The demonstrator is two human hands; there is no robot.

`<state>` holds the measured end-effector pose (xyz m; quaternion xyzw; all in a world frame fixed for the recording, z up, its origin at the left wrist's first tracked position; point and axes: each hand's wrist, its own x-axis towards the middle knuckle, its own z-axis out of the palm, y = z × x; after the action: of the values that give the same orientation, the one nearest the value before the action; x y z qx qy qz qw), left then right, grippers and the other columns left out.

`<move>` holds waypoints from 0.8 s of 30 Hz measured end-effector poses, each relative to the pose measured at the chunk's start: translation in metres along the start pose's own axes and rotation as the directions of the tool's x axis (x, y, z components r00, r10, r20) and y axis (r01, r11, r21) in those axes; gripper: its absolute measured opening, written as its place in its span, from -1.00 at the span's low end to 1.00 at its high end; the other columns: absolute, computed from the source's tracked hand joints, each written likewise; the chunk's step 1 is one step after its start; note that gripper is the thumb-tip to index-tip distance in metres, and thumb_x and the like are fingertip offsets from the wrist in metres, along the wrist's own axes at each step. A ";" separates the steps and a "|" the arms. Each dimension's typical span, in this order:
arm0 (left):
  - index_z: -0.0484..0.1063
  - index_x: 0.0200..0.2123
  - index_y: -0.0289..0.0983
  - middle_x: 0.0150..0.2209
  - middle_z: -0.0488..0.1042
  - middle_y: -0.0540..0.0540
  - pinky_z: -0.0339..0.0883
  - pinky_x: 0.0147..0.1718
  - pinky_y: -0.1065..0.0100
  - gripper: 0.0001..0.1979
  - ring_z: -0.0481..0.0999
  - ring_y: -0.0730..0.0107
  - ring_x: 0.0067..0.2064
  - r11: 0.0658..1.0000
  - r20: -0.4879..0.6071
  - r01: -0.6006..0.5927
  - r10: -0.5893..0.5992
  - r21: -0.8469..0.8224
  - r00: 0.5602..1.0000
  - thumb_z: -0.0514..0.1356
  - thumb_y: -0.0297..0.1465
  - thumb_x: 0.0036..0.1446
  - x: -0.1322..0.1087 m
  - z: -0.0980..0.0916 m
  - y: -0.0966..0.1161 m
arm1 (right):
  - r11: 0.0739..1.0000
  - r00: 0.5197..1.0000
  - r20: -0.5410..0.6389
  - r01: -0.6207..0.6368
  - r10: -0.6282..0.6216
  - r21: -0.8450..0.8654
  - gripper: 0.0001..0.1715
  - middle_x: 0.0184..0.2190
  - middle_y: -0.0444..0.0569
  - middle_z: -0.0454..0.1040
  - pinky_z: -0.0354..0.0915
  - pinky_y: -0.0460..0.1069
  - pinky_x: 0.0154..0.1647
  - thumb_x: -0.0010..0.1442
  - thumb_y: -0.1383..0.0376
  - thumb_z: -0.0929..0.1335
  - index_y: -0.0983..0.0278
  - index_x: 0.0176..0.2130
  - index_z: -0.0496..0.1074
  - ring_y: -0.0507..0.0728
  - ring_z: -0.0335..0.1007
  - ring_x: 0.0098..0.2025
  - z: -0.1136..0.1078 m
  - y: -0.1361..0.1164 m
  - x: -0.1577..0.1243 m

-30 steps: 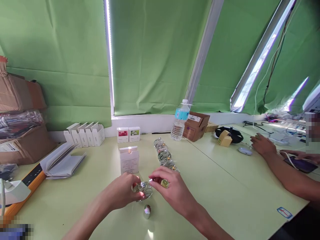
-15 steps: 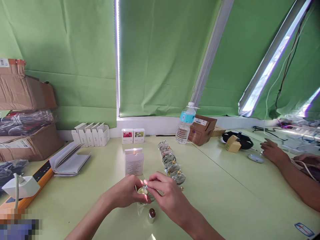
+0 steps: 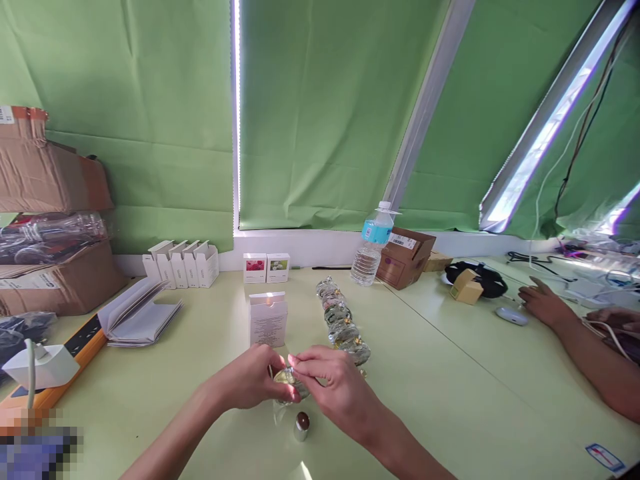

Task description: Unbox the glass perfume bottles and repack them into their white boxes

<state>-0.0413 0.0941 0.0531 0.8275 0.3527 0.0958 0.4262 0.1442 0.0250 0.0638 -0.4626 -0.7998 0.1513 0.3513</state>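
Both my hands meet over a small round glass perfume bottle (image 3: pixel 289 381) just above the pale green table (image 3: pixel 450 373). My left hand (image 3: pixel 247 383) wraps the bottle's left side. My right hand (image 3: pixel 335 390) pinches its top with fingertips pressed together. A small silver cap (image 3: pixel 301 426) stands on the table right below my hands. Behind my right hand runs a row of several glass bottles (image 3: pixel 343 321). An open white carton (image 3: pixel 268 320) stands upright just beyond my left hand.
Two printed boxes (image 3: pixel 265 267) and a row of open white cartons (image 3: pixel 183 263) line the back. Flat cartons (image 3: pixel 137 313) lie left, near cardboard boxes (image 3: pixel 45 220). A water bottle (image 3: pixel 371 244) and brown box (image 3: pixel 405 257) stand behind. Another person's hand (image 3: pixel 545 305) rests at right by a mouse (image 3: pixel 509 315).
My right hand came in from the right and closed onto the top of the bottle held in my left hand. The view shifted slightly.
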 end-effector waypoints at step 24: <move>0.27 -0.58 -0.26 -0.59 -0.03 0.13 -0.21 -0.58 0.37 -0.59 -0.07 0.52 -0.51 1.000 -0.001 -0.014 0.014 -0.005 1.000 0.29 -0.07 -0.05 0.000 0.000 0.002 | 0.996 0.995 0.075 -0.071 0.068 0.044 -0.55 -0.52 -0.09 0.51 0.32 0.00 -0.31 0.35 0.21 0.23 0.21 -0.41 0.61 0.09 0.39 -0.43 -0.005 -0.001 0.002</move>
<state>-0.0405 0.0937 0.0543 0.8287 0.3469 0.1003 0.4276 0.1463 0.0256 0.0687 -0.4760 -0.7917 0.1989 0.3271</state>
